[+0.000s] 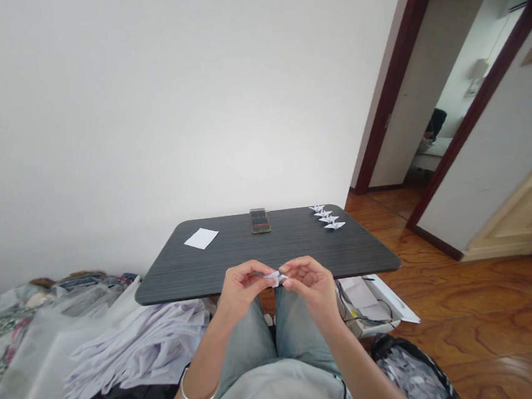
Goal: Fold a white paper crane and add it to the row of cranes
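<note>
A small piece of folded white paper (273, 278) is held at the near edge of the dark table, pinched from both sides. On its left side, my left hand (246, 284) grips it between thumb and forefinger. From the right, my right hand (310, 278) pinches it the same way, the other fingers curled behind. The fingertips cover part of the paper, so its exact shape is hard to make out. Several folded paper cranes (328, 218) stand in a row at the table's far right. A white paper square (201, 238) lies flat at the far left.
A phone (260, 221) rests at the back middle of the dark table (183, 270), against the wall. White cloth (143, 346) is piled at lower left. Below on the right are a box with cables (370, 308) and a black bag (415, 376) of paper scraps.
</note>
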Demonstrator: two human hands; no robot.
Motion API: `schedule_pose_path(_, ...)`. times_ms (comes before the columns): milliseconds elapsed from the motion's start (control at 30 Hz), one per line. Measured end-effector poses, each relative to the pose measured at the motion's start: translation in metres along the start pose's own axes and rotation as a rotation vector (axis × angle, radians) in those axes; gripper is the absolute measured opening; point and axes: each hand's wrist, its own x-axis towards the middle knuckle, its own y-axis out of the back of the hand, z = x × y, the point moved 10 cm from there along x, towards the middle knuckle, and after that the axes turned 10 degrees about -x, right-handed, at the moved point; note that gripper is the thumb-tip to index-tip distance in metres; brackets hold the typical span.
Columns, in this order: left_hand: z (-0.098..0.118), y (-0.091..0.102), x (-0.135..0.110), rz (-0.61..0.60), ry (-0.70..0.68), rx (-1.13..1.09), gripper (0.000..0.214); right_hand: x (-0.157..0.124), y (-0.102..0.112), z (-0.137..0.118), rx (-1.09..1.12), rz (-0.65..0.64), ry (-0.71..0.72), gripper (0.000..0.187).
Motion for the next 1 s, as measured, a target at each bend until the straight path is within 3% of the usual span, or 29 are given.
schedule_pose_path(233, 0.002, 0.000, 0.000, 0.011, -0.011, 0.002, 0.011, -0.001, -0.004, -0.004, -0.103, -0.040, 0.027, 0.007)
schedule_pose_path(767, -0.002, 0.000, 0.000, 0.005, 0.015, 0.010, 0.012, -0.002, -0.010, 0.003, -0.050, -0.092, -0.086, 0.016)
schedule_pose_path(1000, -0.009, 0.006, 0.002, 0.077, 0.064, -0.057, 0.014, 0.002, -0.008, 0.006, -0.081, -0.075, -0.088, 0.016)
